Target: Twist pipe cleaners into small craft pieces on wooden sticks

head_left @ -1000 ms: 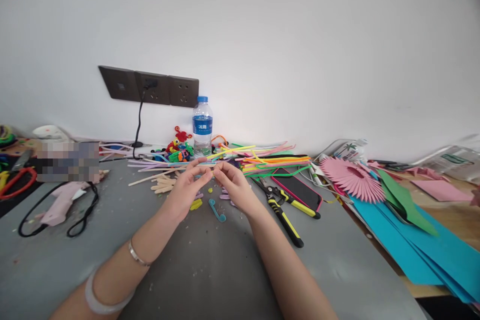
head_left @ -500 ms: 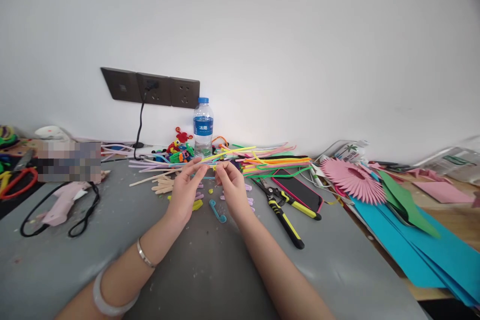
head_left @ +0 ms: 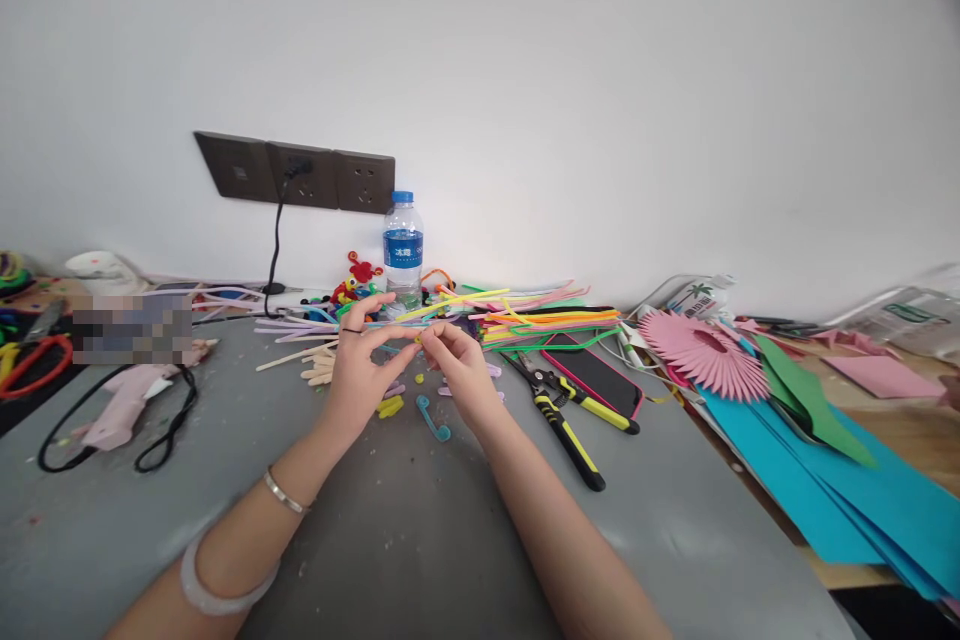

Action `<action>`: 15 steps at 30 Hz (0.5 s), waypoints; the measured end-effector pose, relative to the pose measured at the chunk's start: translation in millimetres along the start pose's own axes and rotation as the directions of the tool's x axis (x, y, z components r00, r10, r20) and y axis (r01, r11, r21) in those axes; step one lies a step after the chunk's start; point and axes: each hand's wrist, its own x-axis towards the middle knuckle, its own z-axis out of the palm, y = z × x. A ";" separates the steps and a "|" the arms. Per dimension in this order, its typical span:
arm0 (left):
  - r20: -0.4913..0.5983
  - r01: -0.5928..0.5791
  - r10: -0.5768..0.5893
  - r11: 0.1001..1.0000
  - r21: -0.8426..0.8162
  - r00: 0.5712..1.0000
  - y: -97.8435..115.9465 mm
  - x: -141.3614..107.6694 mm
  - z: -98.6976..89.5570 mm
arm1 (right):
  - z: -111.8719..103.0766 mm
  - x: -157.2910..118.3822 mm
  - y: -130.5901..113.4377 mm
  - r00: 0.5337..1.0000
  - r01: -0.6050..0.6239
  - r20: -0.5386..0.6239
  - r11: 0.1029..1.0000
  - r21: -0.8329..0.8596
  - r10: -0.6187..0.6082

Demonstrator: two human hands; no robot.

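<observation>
My left hand point(head_left: 358, 375) and my right hand point(head_left: 466, 375) meet fingertip to fingertip above the table. Between their pinched thumbs and forefingers is a small yellow pipe cleaner piece point(head_left: 418, 340), mostly covered by the fingers. The other fingers of my left hand are raised, and a dark band circles one. Just below the hands lie a tiny yellow ball point(head_left: 419, 379), a blue pipe cleaner with curled ends point(head_left: 430, 419) and folded yellow pieces point(head_left: 390, 407). Purple pieces point(head_left: 491, 372) and beige pieces point(head_left: 320, 368) lie to either side.
Colourful pipe cleaners point(head_left: 555, 322) lie behind, beside a water bottle point(head_left: 403, 250). Yellow-black pliers point(head_left: 568, 430) and a phone point(head_left: 598, 378) lie right of my hands. Further right are blue sheets point(head_left: 810, 490) and a pink paper fan point(head_left: 701, 355). At left is a corded glue gun point(head_left: 120, 412).
My left hand has turned, raising its outer fingers and showing the dark band. Its thumb and forefinger have come together with my right fingertips. The whole view has shifted slightly.
</observation>
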 end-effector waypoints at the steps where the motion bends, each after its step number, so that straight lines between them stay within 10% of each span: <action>1: -0.005 -0.013 0.013 1.000 0.010 1.000 -0.2 0.1 0.0 | -1.1 0.9 0.5 1.000 0.001 -0.002 1.000 -0.001 -0.001; 5: 0.028 -0.056 0.055 0.998 0.038 0.998 -5.5 2.1 -0.1 | -12.1 6.7 0.6 0.987 0.057 -0.153 0.998 0.013 -0.054; 9: 0.300 -0.056 0.021 0.993 0.108 0.954 -20.7 2.2 2.4 | -29.7 13.6 -3.6 0.945 0.119 -0.313 0.991 0.055 -0.096; 15: 0.461 -0.095 -0.001 0.978 0.185 0.887 -37.0 -5.7 9.0 | -36.2 18.0 -3.1 0.941 0.126 -0.320 0.992 0.033 -0.109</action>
